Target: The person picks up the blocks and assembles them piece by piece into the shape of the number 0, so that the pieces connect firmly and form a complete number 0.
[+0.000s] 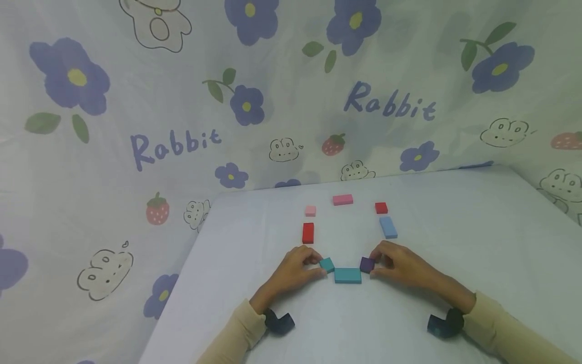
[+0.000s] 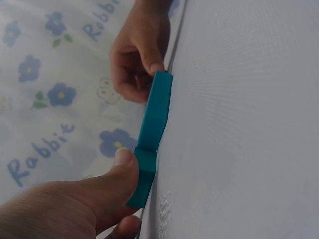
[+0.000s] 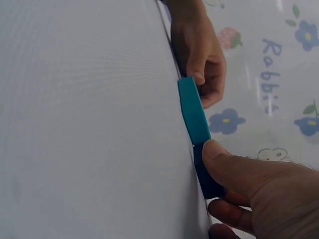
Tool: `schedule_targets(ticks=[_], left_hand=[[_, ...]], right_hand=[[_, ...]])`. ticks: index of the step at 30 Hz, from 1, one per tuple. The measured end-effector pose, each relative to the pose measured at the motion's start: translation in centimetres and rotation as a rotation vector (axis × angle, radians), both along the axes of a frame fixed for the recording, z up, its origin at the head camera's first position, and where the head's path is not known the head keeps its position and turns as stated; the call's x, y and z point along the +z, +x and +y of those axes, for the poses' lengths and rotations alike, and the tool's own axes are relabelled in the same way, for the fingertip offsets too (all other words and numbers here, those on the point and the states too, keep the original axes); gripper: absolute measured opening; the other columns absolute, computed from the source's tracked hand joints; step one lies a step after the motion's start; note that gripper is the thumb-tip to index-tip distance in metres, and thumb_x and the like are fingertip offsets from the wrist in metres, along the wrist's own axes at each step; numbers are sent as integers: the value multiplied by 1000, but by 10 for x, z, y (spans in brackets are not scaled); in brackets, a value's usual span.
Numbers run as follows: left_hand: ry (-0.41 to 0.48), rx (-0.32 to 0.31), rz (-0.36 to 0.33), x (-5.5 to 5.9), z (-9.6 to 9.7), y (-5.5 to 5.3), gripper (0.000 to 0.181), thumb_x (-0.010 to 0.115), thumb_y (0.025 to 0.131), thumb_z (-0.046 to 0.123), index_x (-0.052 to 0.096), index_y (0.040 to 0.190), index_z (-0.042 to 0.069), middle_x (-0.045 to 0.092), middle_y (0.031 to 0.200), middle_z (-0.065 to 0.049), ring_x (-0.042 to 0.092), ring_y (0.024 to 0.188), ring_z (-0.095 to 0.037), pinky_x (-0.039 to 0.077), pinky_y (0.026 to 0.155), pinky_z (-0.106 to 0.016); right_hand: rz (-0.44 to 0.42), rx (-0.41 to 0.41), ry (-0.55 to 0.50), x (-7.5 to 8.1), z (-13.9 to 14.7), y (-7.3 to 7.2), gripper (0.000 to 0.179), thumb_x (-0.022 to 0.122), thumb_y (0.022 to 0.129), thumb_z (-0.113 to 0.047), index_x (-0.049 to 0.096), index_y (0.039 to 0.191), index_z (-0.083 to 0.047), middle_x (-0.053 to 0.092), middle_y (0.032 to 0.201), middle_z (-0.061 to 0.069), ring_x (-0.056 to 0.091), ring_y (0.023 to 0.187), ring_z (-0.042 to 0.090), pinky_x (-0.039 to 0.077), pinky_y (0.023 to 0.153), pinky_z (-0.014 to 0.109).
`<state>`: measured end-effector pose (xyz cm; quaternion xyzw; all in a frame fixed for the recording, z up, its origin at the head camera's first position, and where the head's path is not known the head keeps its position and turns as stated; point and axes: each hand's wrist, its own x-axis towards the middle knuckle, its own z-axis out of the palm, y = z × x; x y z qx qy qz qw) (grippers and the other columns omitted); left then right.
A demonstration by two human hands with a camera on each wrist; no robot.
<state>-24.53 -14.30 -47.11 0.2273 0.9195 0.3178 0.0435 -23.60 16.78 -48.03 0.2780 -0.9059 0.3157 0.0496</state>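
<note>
Teal block point(image 1: 327, 265) and purple block point(image 1: 367, 265), one at each end of teal bar point(image 1: 347, 275), on tabletop point(image 1: 254, 227).
Left fingers point(image 2: 124, 172) pinching teal block, right fingers point(image 3: 222, 163) purple block; best set gently, teal bar undisturbed. Close ahead, easily nudged: red bar point(image 1: 308, 233), blue bar point(image 1: 388, 227). Beyond: pink bar point(image 1: 343, 199), pink block point(image 1: 310, 211), red block point(image 1: 381, 208).

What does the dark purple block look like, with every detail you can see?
The dark purple block is small, plain and solid-coloured, with flat faces, straight edges and a squarish top; it looks nearly navy in the right wrist view. Its material is unclear, perhaps painted wood or plastic. It appears to rest on the white tabletop, turned slightly, in the grip of the right hand, thumb against it. It sits at the right end of the teal rectangular block, apparently touching it.
</note>
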Motion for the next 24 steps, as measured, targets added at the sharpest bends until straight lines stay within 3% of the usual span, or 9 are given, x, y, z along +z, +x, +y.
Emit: schedule_targets(ticks=[15,24], left_hand=[[-4,-19,11,-3,0,-2,26,68,80,46,61,101,32,56,95,16,51,93,-4,45,83,-27],[1,-6,3,-1,0,-1,24,68,80,44,60,100,33,56,95,15,52,93,-5,46,84,-27]], right_hand=[[-46,-9,-11,-2,2,2,32,74,75,-40,59,99,-25,54,86,-14,49,76,4,48,66,15],[-3,-16,8,0,0,1,34,74,74,-42,62,102,-26,55,85,-16,48,73,0,47,64,14]])
